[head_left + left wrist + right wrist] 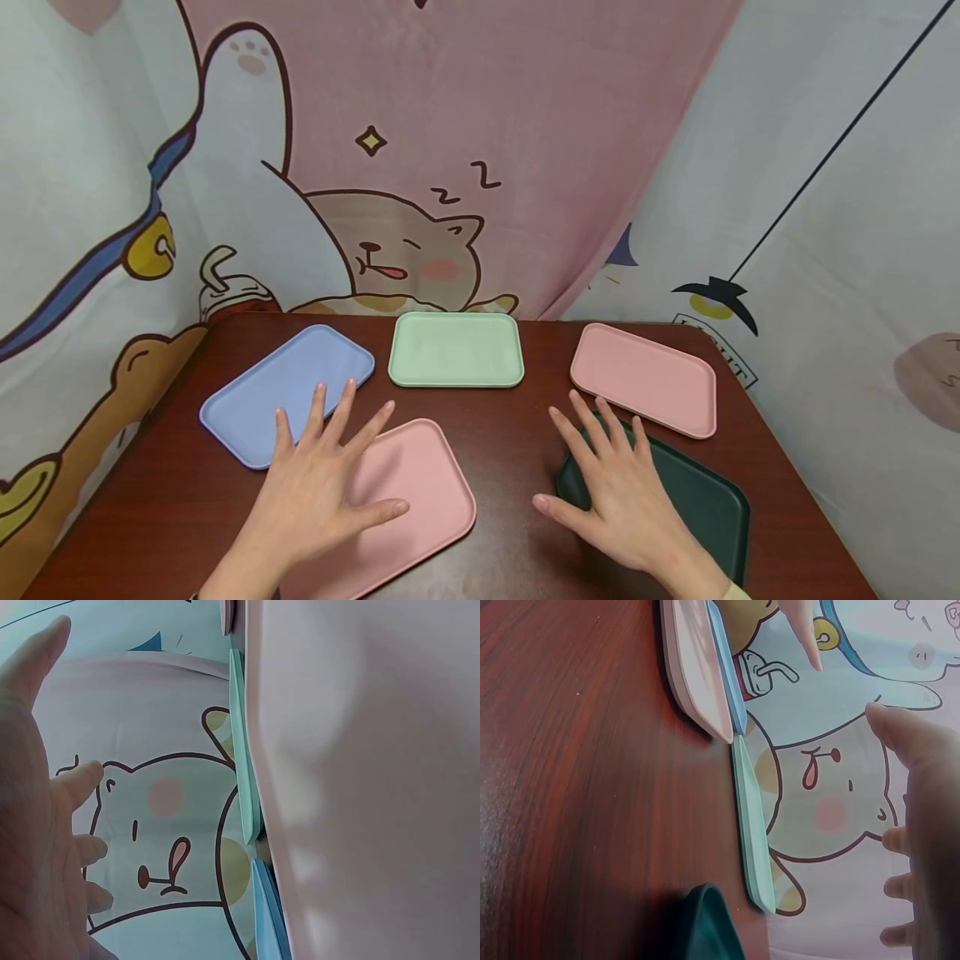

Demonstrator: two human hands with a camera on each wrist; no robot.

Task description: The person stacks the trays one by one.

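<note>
My left hand [311, 487] hovers with spread fingers over the near pink tray [427, 492], its fingertips overlapping the blue tray [262, 400] in the head view. In the left wrist view, the pink tray [375, 787] fills the right side, with the palm held off from it. My right hand [618, 492] is likewise spread above the dark green tray [705, 500], hiding part of it. The right wrist view has the dark green tray [709, 930] at the bottom, apart from the fingers [900, 889]. Neither hand holds anything.
A light green tray [456, 350] lies at the back middle of the brown table [517, 467]. Another pink tray [645, 379] lies at an angle at the back right. Behind the table hangs a cartoon-printed curtain [525, 125].
</note>
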